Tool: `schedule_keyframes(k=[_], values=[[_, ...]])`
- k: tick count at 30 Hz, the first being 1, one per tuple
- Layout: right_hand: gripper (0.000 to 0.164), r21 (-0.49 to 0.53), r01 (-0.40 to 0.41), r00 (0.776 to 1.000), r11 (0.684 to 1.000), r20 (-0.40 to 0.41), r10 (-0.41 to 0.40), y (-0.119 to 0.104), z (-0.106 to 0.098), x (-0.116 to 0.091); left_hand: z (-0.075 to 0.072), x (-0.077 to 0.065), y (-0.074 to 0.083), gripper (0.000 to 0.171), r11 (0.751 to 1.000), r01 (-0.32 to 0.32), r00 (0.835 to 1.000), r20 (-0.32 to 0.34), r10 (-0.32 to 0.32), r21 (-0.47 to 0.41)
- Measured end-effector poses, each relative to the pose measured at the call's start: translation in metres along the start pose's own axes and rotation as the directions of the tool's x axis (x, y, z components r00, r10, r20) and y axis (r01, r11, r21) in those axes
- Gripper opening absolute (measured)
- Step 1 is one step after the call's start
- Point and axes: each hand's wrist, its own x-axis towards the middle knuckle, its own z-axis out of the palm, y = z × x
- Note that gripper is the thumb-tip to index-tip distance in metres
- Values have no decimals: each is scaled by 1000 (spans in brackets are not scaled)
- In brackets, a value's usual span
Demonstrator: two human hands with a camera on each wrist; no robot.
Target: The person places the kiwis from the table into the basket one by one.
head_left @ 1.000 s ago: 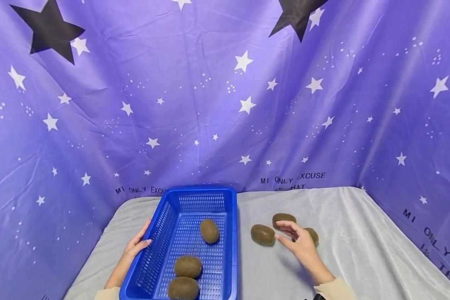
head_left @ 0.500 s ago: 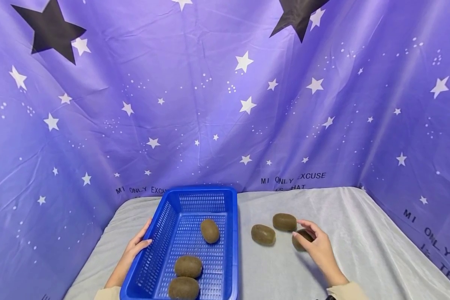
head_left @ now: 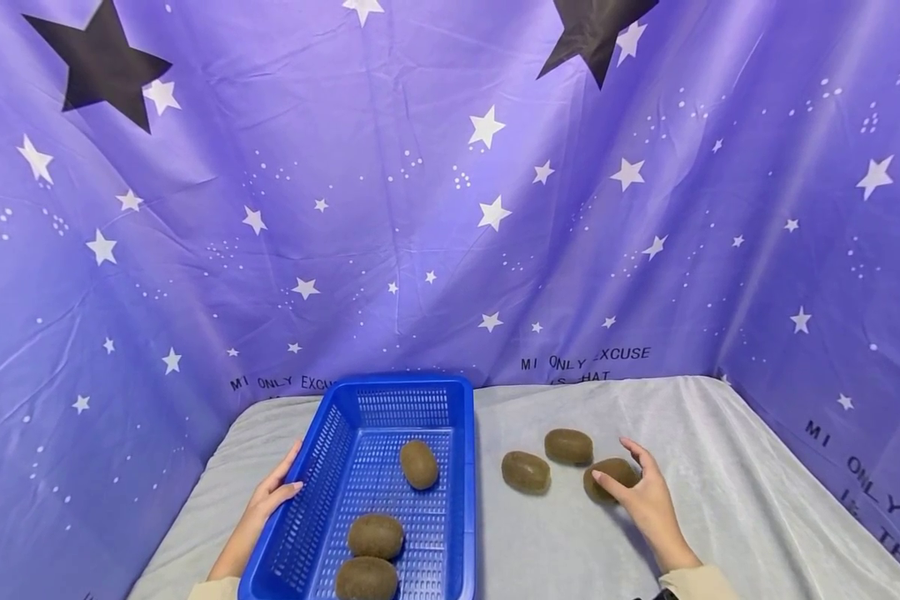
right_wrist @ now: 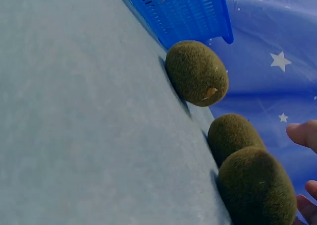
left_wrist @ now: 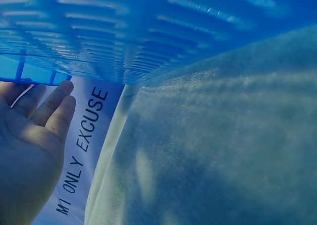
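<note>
My left hand point(head_left: 265, 500) holds the left rim of a blue plastic basket point(head_left: 468, 492), thumb over the edge; in the left wrist view its fingers point(left_wrist: 53, 103) reach up to the rim from outside. Three brown fuzzy kiwis lie on the grey cloth right of the basket: a left one point(head_left: 526, 472), a far one point(head_left: 568, 447) and a right one point(head_left: 607, 478). Around the right kiwi my right hand point(head_left: 651, 504) is spread, its thumb overlapping the near side and its fingers beyond. In the right wrist view a gap shows between a raised digit point(right_wrist: 303, 134) and the nearest kiwi point(right_wrist: 257, 185).
Inside the basket are three more kiwis, one point(head_left: 419, 464) toward the back and two point(head_left: 376, 535) side by side at the front. Grey cloth point(head_left: 750, 517) covers the table. A purple star-printed curtain point(head_left: 450, 208) hangs behind and at both sides.
My right hand has moved right, from beside the left and far kiwis to the right kiwi, its fingers spreading around it. The left hand and basket have stayed put.
</note>
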Motion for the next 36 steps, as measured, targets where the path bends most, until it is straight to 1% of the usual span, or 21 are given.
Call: schedule_keyframes(k=[4, 9, 12, 14, 17, 19, 22, 28, 32, 36], values=[[81, 12, -19, 999, 1000, 47, 18, 5, 1, 0, 0, 1, -2, 62, 1000, -22, 1000, 0, 22, -1], [86, -13, -40, 996, 999, 74, 41, 9, 2, 1, 0, 1, -5, 61, 996, -87, 996, 7, 87, 14], [88, -31, -42, 996, 999, 81, 44, 10, 4, 1, 1, 1, -6, 61, 995, -94, 996, 5, 94, 25], [89, -36, -47, 995, 998, 91, 50, 11, 5, 0, 1, 1, -4, 62, 997, -71, 997, -6, 71, 18], [91, -33, -64, 992, 997, 105, 67, 12, 6, -1, 1, 0, -2, 63, 1000, -14, 999, -32, 14, 12], [91, -32, -78, 991, 996, 111, 81, 12, 6, -1, 1, 0, 0, 63, 999, 23, 998, -54, -21, 31], [91, -44, -99, 989, 994, 108, 103, 12, 6, -1, 1, -1, 1, 64, 997, 61, 997, -59, -58, 50], [92, -75, -127, 985, 989, 105, 134, 10, 5, -1, 0, -1, 1, 64, 995, 89, 994, -59, -87, 38], [91, -89, -129, 986, 988, 95, 138, 12, 5, 0, 0, -1, 2, 64, 993, 117, 991, -62, -115, 30], [89, -121, -111, 990, 986, 74, 121, 13, 6, 0, 0, -1, 2, 64, 994, 100, 993, -64, -97, 38]])
